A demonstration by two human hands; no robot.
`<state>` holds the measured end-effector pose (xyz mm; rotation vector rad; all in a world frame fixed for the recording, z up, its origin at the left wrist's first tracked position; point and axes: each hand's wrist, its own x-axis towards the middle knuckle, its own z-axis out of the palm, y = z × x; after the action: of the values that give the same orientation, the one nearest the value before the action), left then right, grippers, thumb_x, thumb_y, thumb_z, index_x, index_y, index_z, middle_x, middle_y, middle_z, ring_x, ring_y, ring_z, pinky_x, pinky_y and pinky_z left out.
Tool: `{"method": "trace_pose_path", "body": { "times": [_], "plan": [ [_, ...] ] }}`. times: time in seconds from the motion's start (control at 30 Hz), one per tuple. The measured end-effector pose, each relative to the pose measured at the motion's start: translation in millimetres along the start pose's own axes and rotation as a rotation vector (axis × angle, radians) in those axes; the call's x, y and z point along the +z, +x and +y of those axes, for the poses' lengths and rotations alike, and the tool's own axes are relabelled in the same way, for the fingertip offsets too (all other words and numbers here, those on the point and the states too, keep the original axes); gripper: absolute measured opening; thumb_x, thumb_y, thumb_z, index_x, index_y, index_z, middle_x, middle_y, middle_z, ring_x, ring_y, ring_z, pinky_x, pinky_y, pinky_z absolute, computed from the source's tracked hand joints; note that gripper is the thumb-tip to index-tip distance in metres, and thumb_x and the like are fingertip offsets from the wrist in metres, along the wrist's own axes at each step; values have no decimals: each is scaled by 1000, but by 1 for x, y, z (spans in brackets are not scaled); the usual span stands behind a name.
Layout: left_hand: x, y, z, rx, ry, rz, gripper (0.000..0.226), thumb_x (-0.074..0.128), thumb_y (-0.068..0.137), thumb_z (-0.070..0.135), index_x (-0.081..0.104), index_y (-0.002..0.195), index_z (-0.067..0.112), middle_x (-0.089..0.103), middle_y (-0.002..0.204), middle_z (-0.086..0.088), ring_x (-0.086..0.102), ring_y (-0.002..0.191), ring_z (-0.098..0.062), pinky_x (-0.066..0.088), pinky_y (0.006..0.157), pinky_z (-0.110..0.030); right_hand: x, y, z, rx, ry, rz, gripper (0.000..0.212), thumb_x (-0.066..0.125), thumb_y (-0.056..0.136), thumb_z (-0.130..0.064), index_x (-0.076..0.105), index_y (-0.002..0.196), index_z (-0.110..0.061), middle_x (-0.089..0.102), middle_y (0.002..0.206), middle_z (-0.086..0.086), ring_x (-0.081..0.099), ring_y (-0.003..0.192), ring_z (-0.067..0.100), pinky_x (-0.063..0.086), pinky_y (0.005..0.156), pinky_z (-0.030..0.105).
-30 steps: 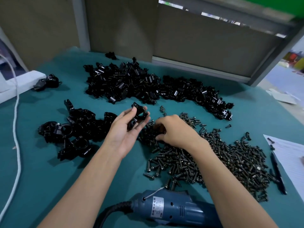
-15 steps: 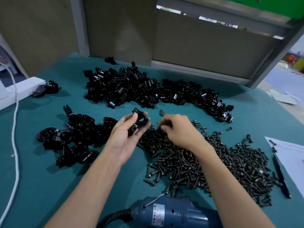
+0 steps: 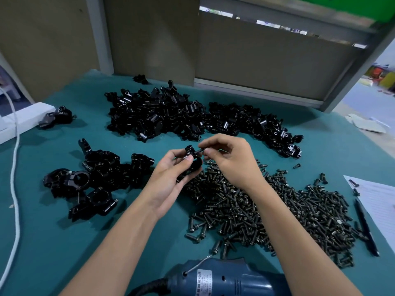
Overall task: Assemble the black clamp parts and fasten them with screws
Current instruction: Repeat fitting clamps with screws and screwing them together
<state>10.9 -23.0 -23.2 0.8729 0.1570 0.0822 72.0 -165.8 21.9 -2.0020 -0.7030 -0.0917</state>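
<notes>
Black clamp (image 3: 193,166) is held above the green table (image 3: 53,242), over the left edge of the screw pile (image 3: 277,210), and is gripped between the curled fingers and thumb of the left hand (image 3: 168,184). A single screw (image 3: 198,151) is pinched by the right hand (image 3: 233,161) and set against the clamp's top lug. Loose clamp parts (image 3: 171,116) are heaped farther back, and assembled clamps (image 3: 96,174) are gathered at left.

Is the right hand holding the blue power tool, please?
No, the right hand pinches a screw at the clamp; the blue power tool lies untouched.
</notes>
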Motion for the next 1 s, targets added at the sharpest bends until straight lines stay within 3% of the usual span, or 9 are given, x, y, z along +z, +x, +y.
{"method": "trace_pose_path", "body": {
  "times": [0.4, 0.57, 0.7, 0.8, 0.9, 0.97, 1.0],
  "plan": [
    [3, -2, -2, 4, 107, 6, 10, 54, 96, 3, 57, 105, 6, 62, 115, -17, 65, 107, -22, 57, 89, -30, -1, -2, -2, -25, 48, -19, 27, 65, 88, 4, 74, 91, -21, 74, 90, -3, 71, 83, 10, 58, 84, 36],
    [3, -1, -2, 15, 97, -6, 16, 61, 89, 8, 58, 104, 6, 66, 104, -10, 71, 92, -14, 57, 88, -29, -1, -3, -2, 30, 106, -45, 19, 74, 83, -2, 74, 89, -20, 74, 84, -5, 71, 83, 10, 58, 81, 28],
    [3, 0, -2, 20, 56, 19, 19, 58, 92, 8, 55, 108, 0, 68, 107, -19, 72, 92, -21, 59, 81, -27, -1, -4, 0, 46, 99, 15, 21, 73, 84, -1, 71, 82, -22, 72, 80, -3, 70, 78, 11, 57, 78, 29],
    [0, 2, 0, 20, -21, 63, 16, 55, 95, 9, 54, 109, 0, 71, 109, -21, 70, 101, -28, 60, 77, -29, -8, -2, 4, 117, 20, 113, 21, 69, 85, 1, 73, 80, -20, 72, 77, -7, 65, 70, 2, 52, 67, 17],
    [-4, 3, 2, 30, -53, 85, 20, 59, 90, 12, 56, 107, 1, 72, 107, -20, 70, 102, -29, 60, 80, -34, -17, -3, 7, 200, -184, 43, 32, 59, 85, 3, 75, 95, -22, 63, 82, -21, 54, 57, -10, 41, 54, 7],
    [-6, 3, 3, 33, -63, 89, 29, 62, 82, 17, 56, 106, 1, 72, 107, -19, 70, 101, -28, 60, 80, -36, -24, -3, 9, 227, -329, 68, 49, 50, 83, 8, 71, 109, -28, 62, 99, -12, 51, 55, -4, 48, 56, 21],
    [-7, 3, 3, 34, -66, 88, 32, 63, 80, 18, 56, 106, 1, 72, 107, -19, 71, 100, -28, 60, 79, -36, -29, -2, 9, 241, -399, 117, 55, 47, 81, 10, 70, 112, -29, 64, 108, -4, 52, 64, -2, 53, 60, 30]
  ]
}}
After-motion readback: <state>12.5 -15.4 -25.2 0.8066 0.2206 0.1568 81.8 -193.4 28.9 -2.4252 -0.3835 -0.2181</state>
